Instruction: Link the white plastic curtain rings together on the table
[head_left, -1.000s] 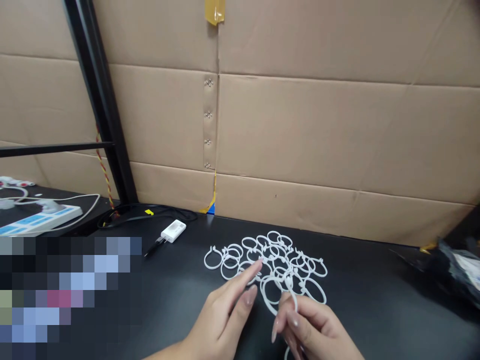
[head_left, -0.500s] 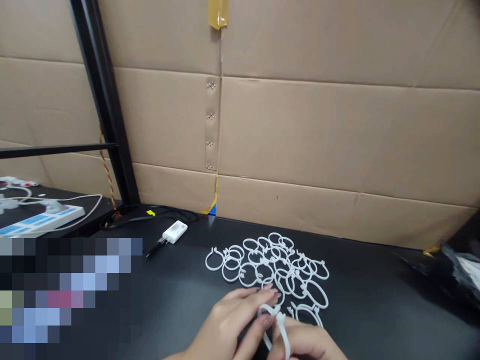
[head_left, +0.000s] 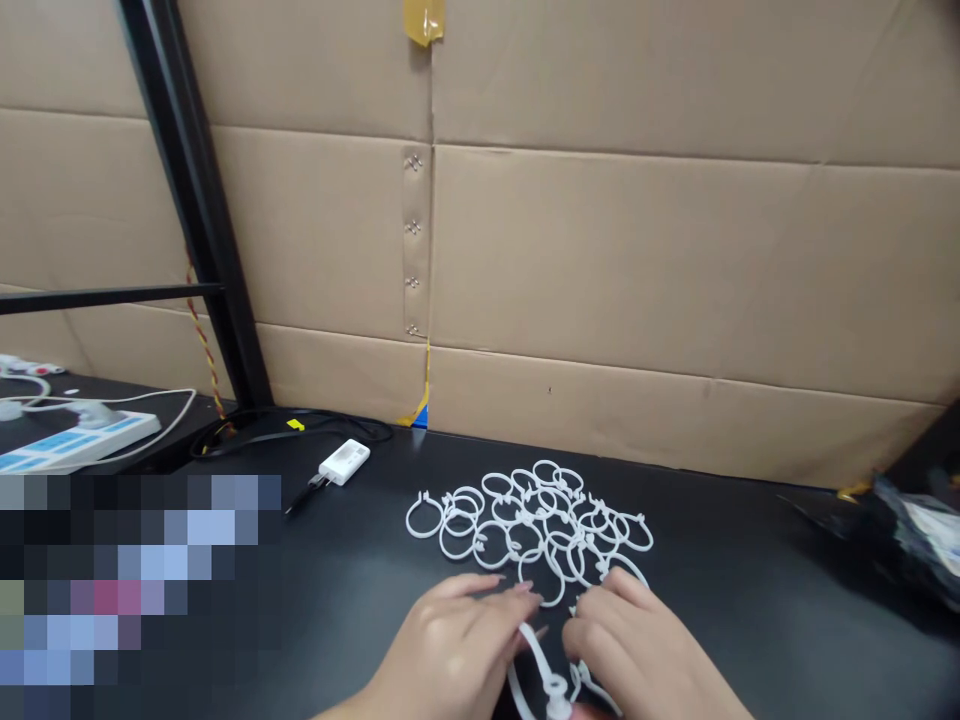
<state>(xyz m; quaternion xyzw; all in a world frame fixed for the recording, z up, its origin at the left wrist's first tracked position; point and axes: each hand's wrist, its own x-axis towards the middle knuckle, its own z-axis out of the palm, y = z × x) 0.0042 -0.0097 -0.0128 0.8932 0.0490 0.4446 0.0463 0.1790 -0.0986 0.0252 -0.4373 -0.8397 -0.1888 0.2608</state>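
My left hand [head_left: 461, 630] is closed with its fingers around a white plastic ring [head_left: 534, 645] that has a small knobbed clasp at its end. The ring is tilted towards me and runs off the lower edge. My right hand [head_left: 637, 640] is curled beside the clasp, its thumb tip just showing at the bottom edge by the ring. Part of a second white ring [head_left: 592, 685] shows under the right fingers; how it is held is hidden. Just beyond both hands lies a loose pile of several white rings [head_left: 499, 545], overlapping on the black table [head_left: 337, 590].
A white charger plug [head_left: 345, 462] with a black connector lies to the left, near black cables [head_left: 300, 437]. A power strip [head_left: 90, 440] stands further left. Crumpled black plastic [head_left: 900, 540] sits at the right. A cardboard wall [head_left: 675, 270] and a black metal post [head_left: 191, 200] rise behind.
My right hand has risen from below and curled over the rings at the pile's near right side. The ring between my hands has turned, its clasp now lower. The view has shifted slightly.
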